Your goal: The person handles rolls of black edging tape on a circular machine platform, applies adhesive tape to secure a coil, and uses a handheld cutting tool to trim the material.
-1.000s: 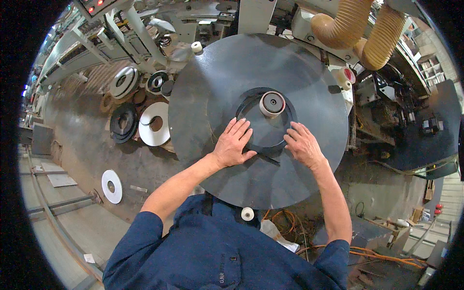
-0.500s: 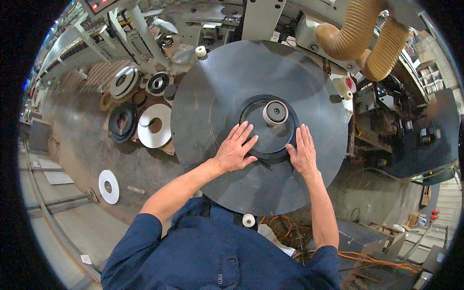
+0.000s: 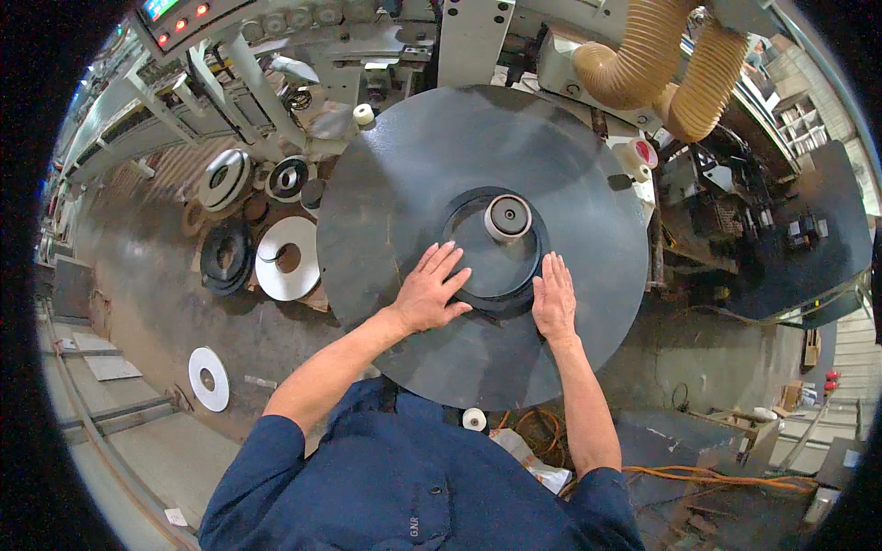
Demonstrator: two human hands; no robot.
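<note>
A large dark grey round disc (image 3: 386, 174) lies flat in front of me. On it rests a black ring (image 3: 475, 195), perhaps a coil of band, around a short pale-sided cylinder (image 3: 508, 219) with a dark top. The ring is off-centre, with the cylinder near its far edge. My left hand (image 3: 430, 290) lies with fingers spread at the ring's near-left side, thumb toward its near edge. Against the right side, my right hand (image 3: 554, 298) rests with straight fingers pointing away from me. Neither hand grasps anything; both palms face down.
White rollers (image 3: 364, 115) stand at the disc's rim, another (image 3: 474, 419) by my waist. White reels (image 3: 290, 259) and black coils (image 3: 227, 257) lie at left. Beige hoses (image 3: 634, 69) hang at far right; orange cables (image 3: 698, 472) run low right. A control panel (image 3: 188, 20) is upper left.
My view has shifted slightly. Both hands have slid a little toward me along the ring, and the right thumb has drawn in closer to its fingers. The ring looks nearly unmoved.
</note>
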